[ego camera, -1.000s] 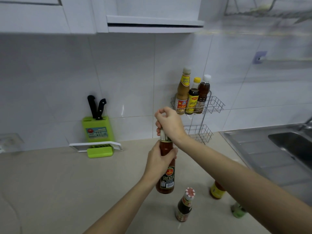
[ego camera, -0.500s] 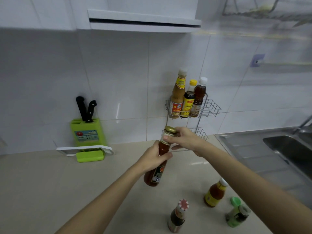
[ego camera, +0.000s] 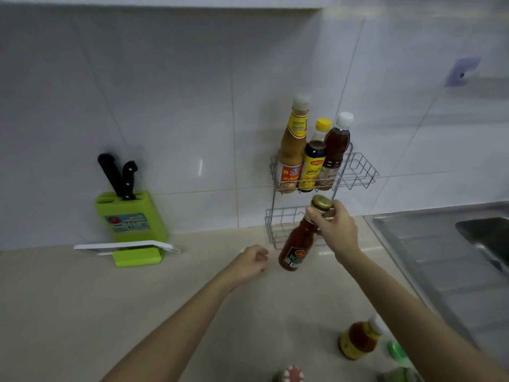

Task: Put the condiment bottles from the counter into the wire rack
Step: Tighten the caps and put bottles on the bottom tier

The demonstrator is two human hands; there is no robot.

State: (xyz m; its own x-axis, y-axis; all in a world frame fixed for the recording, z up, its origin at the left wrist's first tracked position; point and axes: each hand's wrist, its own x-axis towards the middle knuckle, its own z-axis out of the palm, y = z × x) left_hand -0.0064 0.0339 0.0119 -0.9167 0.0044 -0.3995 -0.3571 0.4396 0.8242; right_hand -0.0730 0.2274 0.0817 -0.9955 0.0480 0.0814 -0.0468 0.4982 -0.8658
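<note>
A red sauce bottle [ego camera: 296,245] is gripped at its neck by the right hand [ego camera: 334,230].

The fingers [ego camera: 316,216] are closed just under the gold cap, and the bottle is held tilted in the air in front of the lower basket of the wire rack [ego camera: 360,172]. Above the fingers, 3 bottles [ego camera: 309,158] are stood in the upper basket. Left of the bottle, the left hand [ego camera: 249,261] is seen loosely curled and holding nothing. Nearer the camera, an orange bottle [ego camera: 358,340] is left on the counter [ego camera: 82,312].
</note>
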